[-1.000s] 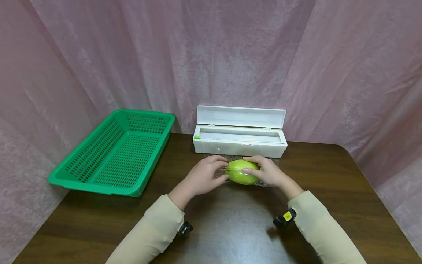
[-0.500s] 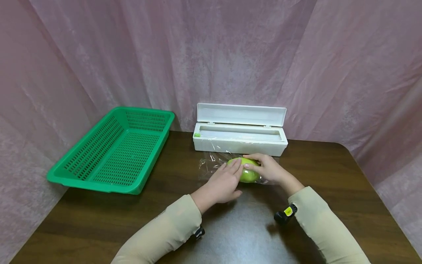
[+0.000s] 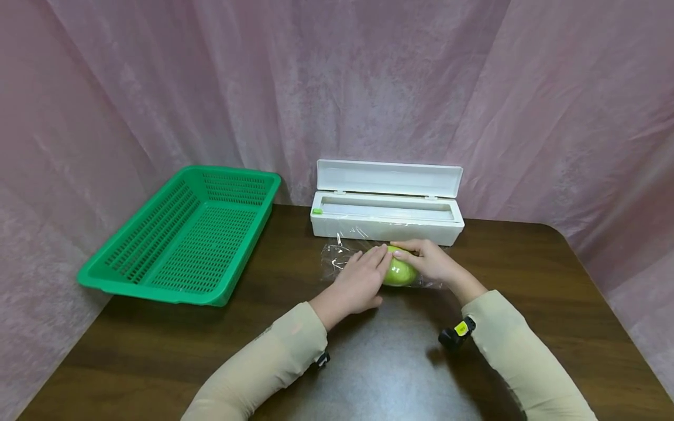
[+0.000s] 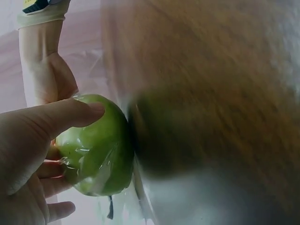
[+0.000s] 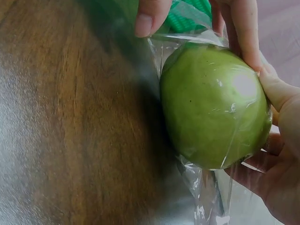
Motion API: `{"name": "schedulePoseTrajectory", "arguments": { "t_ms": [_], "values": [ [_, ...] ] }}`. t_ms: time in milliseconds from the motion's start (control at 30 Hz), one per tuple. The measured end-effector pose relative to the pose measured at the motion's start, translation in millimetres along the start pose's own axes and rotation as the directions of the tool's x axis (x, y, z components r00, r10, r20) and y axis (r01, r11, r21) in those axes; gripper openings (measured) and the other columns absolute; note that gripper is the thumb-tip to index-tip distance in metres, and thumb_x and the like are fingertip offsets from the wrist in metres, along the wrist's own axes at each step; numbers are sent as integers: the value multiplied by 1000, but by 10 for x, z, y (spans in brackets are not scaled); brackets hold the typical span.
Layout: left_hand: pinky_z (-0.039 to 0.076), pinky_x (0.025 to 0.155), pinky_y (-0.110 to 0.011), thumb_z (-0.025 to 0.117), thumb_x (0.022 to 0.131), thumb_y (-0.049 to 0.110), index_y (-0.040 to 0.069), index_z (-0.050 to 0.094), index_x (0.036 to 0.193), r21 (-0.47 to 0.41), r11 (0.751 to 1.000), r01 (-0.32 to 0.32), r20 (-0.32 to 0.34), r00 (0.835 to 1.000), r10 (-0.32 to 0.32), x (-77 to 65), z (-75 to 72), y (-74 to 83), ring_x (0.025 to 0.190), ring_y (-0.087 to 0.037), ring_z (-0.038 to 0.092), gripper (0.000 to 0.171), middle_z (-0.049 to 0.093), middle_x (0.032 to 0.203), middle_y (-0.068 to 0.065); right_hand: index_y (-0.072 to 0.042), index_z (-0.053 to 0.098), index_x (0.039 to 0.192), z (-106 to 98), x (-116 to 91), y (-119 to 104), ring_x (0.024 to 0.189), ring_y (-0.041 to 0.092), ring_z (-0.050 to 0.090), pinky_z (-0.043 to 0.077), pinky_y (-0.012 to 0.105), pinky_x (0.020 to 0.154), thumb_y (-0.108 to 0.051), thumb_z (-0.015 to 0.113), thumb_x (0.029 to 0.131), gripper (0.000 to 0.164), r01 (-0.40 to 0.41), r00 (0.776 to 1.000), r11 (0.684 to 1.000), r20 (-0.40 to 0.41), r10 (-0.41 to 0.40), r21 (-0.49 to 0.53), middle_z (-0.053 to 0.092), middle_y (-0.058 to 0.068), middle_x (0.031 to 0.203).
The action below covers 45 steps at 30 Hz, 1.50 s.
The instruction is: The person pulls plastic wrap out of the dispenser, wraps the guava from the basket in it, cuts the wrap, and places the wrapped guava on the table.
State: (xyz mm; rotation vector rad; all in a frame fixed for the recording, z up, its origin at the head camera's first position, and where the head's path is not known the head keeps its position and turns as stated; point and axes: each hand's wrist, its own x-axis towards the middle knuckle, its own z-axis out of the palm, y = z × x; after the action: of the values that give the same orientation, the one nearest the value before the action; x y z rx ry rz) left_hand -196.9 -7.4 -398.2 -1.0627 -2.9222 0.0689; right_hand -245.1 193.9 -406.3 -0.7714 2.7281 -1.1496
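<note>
A round green fruit (image 3: 402,273) with a short dark stem, seen in the left wrist view, is covered with clear plastic wrap (image 5: 204,199). My right hand (image 3: 433,261) grips its right side, thumb on the near face and fingers behind. The left hand (image 3: 360,280) lays its straight fingers over the fruit's left end and the wrap, its thumb held apart below. In the left wrist view the left thumb (image 4: 77,112) overlaps the fruit. Loose wrap (image 3: 335,257) spreads on the table to the left and runs back to a white wrap dispenser (image 3: 387,231).
The dispenser's lid (image 3: 389,178) stands raised, and a small green slider (image 3: 317,211) sits at its left end. A green slotted basket (image 3: 247,248) stands at the left of the brown table (image 3: 526,280). Pink curtain (image 3: 400,82) hangs behind.
My left hand has moved right, from cupping the fruit's left end to lying over it with straight fingers. The right hand keeps its hold. More loose wrap shows on the left.
</note>
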Motion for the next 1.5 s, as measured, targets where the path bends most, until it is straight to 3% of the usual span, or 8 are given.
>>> {"name": "schedulePoseTrajectory", "arguments": {
  "t_ms": [300,400,500,567,667,767,1067,1500],
  "values": [
    [32,110,-48,80,72,40,6,30,148,-30,999,28,15,1000,-27,114,-81,-5,140,-24,33,97,31,153,-9,-5,50,136,-47,24,-6,127,38,47,37,54,104,-36,37,102,48,-86,996,994,25,88,-69,53,18,135],
    [31,111,-48,80,72,40,7,31,147,-33,999,35,41,999,-34,127,-92,1,140,-24,32,95,31,153,-9,-4,46,139,-70,-13,-44,129,37,45,35,53,105,-36,34,103,49,-69,998,988,-25,66,-140,50,17,139],
    [29,112,-48,79,74,40,7,30,148,-40,998,41,73,997,-38,142,-101,1,141,-24,31,95,29,154,-9,-3,49,137,-80,-102,-106,127,35,48,37,51,104,-30,45,101,45,15,992,969,-122,-46,-246,52,17,137],
    [28,113,-48,78,75,41,8,29,149,-42,998,45,89,995,-42,161,-101,-11,141,-23,29,95,28,155,-8,-3,56,131,-66,-178,-146,121,33,54,42,49,100,-24,56,96,41,102,973,934,-163,-166,-342,58,16,130],
    [28,113,-47,78,75,42,9,28,149,-51,997,58,99,994,-53,195,-90,-51,142,-20,29,95,28,155,-5,-2,61,124,-4,-271,-159,113,31,59,48,45,94,-21,68,88,42,220,936,842,-136,-324,-492,62,16,124],
    [28,113,-47,79,74,42,10,29,149,-77,995,67,101,993,-59,223,-80,-94,141,-18,30,95,29,155,-4,-1,58,127,61,-325,-127,114,31,59,49,43,93,-27,75,81,56,257,931,786,-76,-358,-562,58,18,130],
    [30,111,-48,81,71,40,8,29,148,-109,991,79,55,996,-73,340,-63,-187,139,-18,34,99,35,152,-5,2,33,143,142,-239,-60,131,37,40,39,51,103,-28,84,71,94,156,979,831,-25,-200,-534,38,21,144],
    [36,106,-42,84,64,47,5,27,146,-46,991,128,14,992,-128,552,48,-231,131,-20,41,108,43,144,-6,4,27,143,204,34,54,126,39,43,36,50,105,-37,89,60,112,88,986,857,-79,-148,-508,41,23,138]
  ]
}}
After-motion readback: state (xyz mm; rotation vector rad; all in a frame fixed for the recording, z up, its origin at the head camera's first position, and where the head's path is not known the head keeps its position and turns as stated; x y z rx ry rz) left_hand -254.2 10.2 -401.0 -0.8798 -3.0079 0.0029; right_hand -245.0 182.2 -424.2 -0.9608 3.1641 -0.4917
